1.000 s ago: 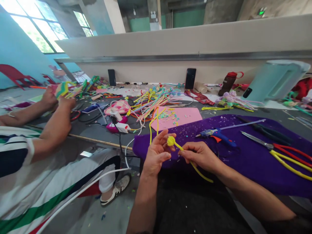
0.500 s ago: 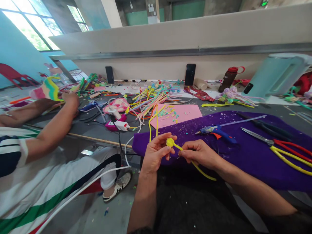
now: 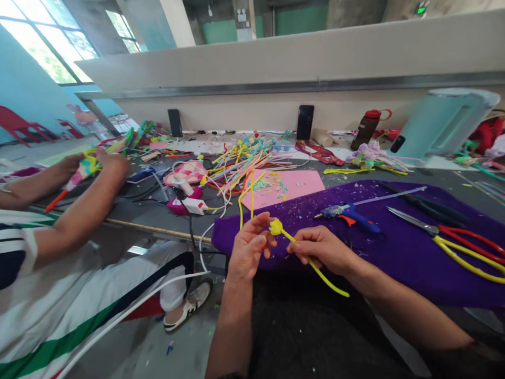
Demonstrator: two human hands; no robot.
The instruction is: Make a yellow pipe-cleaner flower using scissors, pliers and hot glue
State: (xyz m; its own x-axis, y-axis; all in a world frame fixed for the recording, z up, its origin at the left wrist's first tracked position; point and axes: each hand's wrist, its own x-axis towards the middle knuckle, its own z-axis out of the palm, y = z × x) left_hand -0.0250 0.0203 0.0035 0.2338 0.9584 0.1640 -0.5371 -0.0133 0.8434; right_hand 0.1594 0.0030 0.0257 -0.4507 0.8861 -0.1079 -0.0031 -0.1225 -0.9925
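A yellow pipe cleaner [image 3: 330,283] slants down to the right in front of me, its upper end wound into a small flower-like bud [image 3: 275,227]. My right hand [image 3: 315,246] pinches the stem between thumb and fingers, a little below the bud. Beside the bud is my left hand [image 3: 250,246], fingers apart and loosely curled; whether a fingertip brushes the bud I cannot tell. Beneath both hands lies a purple cloth [image 3: 276,245]. On it rest a blue glue gun [image 3: 351,215] with a clear glue stick and scissors [image 3: 436,230] with red and yellow handles.
A pink sheet [image 3: 303,181] with small clippings lies beyond the cloth. Behind it is a heap of coloured pipe cleaners [image 3: 252,155]. A power strip [image 3: 189,204], phone [image 3: 305,122], bottle [image 3: 365,131] and kettle [image 3: 437,123] stand around. At left, a co-worker's hands [image 3: 112,166] hold coloured material.
My left fingers have loosened and drawn slightly away from the bud, which shows more fully. My right hand keeps its pinch on the stem. The co-worker's coloured piece has been lowered and turned.
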